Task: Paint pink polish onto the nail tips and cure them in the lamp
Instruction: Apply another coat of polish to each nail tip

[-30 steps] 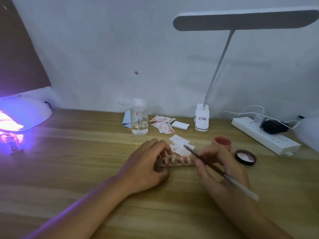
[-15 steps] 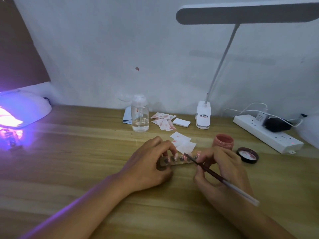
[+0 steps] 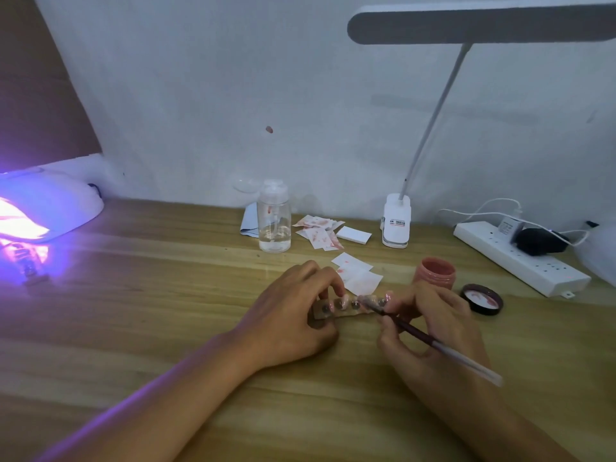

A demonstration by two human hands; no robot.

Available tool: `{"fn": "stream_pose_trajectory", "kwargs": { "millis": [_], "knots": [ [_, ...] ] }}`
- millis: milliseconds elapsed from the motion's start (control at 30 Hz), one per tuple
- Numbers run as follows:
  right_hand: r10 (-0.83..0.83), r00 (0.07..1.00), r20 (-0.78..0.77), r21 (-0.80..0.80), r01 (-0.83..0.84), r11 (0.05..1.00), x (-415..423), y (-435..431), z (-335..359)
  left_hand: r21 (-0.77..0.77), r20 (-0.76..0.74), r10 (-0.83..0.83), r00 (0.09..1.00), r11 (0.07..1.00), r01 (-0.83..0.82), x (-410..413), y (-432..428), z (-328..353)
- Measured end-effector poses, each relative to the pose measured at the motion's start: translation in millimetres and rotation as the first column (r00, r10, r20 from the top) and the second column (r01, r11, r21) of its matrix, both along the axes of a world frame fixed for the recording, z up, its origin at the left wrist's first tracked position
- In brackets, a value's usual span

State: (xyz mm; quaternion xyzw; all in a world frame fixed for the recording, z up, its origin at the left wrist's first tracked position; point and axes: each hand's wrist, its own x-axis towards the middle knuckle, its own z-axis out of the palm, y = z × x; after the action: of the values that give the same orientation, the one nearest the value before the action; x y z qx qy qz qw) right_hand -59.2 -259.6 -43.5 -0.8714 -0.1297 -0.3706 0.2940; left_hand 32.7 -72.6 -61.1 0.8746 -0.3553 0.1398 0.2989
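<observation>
Counter (image 3: 133, 328): bare wood runs from curing lamp (image 3: 50, 208) at left edge toward the middle. Far edge lined with pump bottle (image 3: 274, 221), stained wipes (image 3: 320, 233), clip base (image 3: 396, 221), power strip (image 3: 520, 258). Right of middle: open polish jar (image 3: 435, 273), lid (image 3: 482, 299) just beside. Desk lamp head (image 3: 466, 25) overhangs.

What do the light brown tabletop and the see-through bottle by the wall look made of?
The light brown tabletop looks like wood or wood-look laminate, smooth, slightly glossy: long grain streaks, and a purple glow reflects off it. The see-through bottle looks like clear plastic, possibly glass: liquid shows through its wall.
</observation>
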Motion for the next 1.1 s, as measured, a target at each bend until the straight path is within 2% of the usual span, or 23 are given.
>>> {"fn": "stream_pose_trajectory", "kwargs": {
  "millis": [233, 333, 467, 633, 900, 1100],
  "knots": [
    [0.025, 0.985, 0.170, 0.248, -0.067, 0.966, 0, -7, 6, 0.025, 0.030, -0.004, 1.000, 1.000, 0.004, 0, 0, -1],
    [-0.032, 0.994, 0.104, 0.430, -0.016, 0.903, 7, -24, 8, 0.037, 0.034, 0.012, 0.999, 0.999, -0.013, -2, -1, 0],
    [-0.151, 0.988, 0.012, 0.543, 0.121, 0.831, 15, -48, 7, 0.053, 0.109, 0.024, 0.994, 0.998, -0.030, -5, -1, 2],
    [-0.243, 0.962, -0.127, 0.470, 0.274, 0.839, 25, -57, 2, 0.030, 0.189, 0.071, 0.979, 0.997, -0.078, -9, 1, 4],
    [-0.256, 0.934, -0.247, 0.380, 0.337, 0.862, 37, -57, 1, -0.002, 0.235, 0.089, 0.968, 0.996, -0.091, -13, -1, 6],
    [-0.229, 0.951, -0.207, 0.426, 0.298, 0.854, 39, -60, -1, 0.025, 0.165, 0.091, 0.982, 0.995, -0.097, -14, -1, 6]
  ]
}}
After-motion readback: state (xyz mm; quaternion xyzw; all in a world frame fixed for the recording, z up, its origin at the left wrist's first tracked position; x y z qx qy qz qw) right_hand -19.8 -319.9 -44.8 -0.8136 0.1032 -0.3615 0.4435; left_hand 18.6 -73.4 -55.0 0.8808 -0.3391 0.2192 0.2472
